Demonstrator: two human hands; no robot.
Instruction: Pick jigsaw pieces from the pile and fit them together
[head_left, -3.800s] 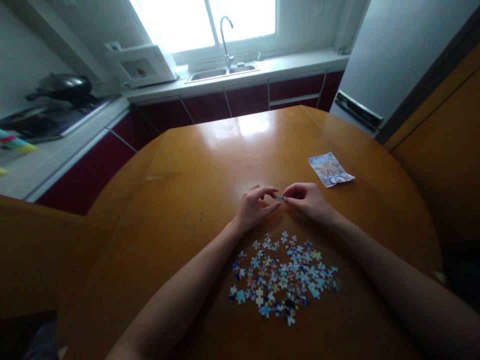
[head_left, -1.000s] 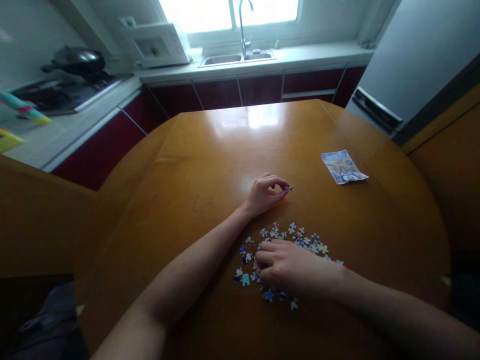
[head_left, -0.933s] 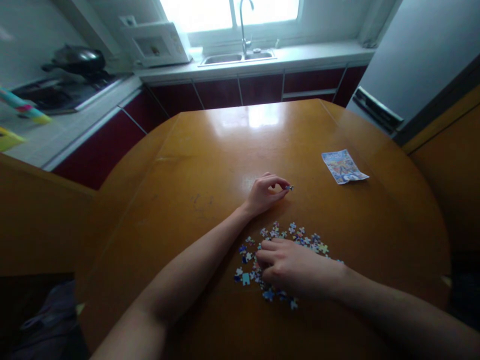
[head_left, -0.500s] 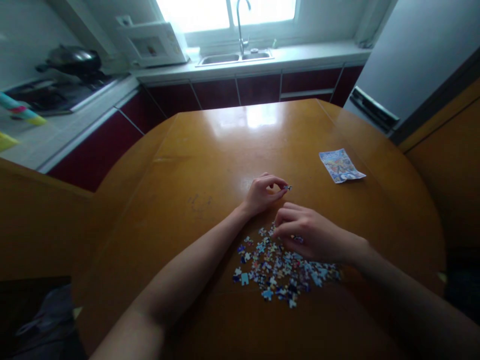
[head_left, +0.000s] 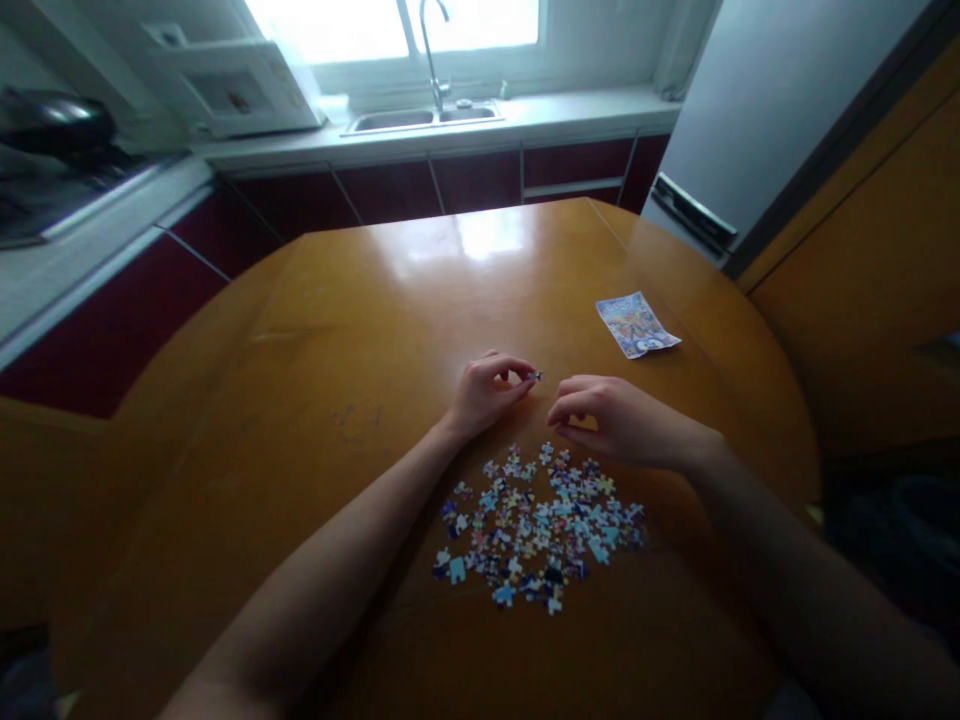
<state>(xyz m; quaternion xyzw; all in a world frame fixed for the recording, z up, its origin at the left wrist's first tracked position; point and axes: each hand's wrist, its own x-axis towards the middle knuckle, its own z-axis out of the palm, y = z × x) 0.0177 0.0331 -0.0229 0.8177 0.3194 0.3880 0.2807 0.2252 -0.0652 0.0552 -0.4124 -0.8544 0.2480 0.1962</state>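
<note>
My left hand (head_left: pixel 486 393) rests on the round wooden table (head_left: pixel 360 330) and pinches a small puzzle piece (head_left: pixel 533 376) between thumb and fingertips. Just to its right, my right hand (head_left: pixel 619 420) hovers with fingers curled and pinched together; what they hold is too small to make out. A loose pile of several small jigsaw pieces (head_left: pixel 536 525) lies on the table just in front of both hands, nearer to me.
A printed picture card (head_left: pixel 637 325) lies flat at the table's right. Beyond the table run a counter with a sink and tap (head_left: pixel 424 110), a white microwave (head_left: pixel 232 90) and a dark pan (head_left: pixel 52 120). A grey fridge (head_left: pixel 757 110) stands at the right.
My right hand left the pile of pieces, rose and moved up beside my left hand. The left hand kept its pinched piece in place. The view shifted slightly.
</note>
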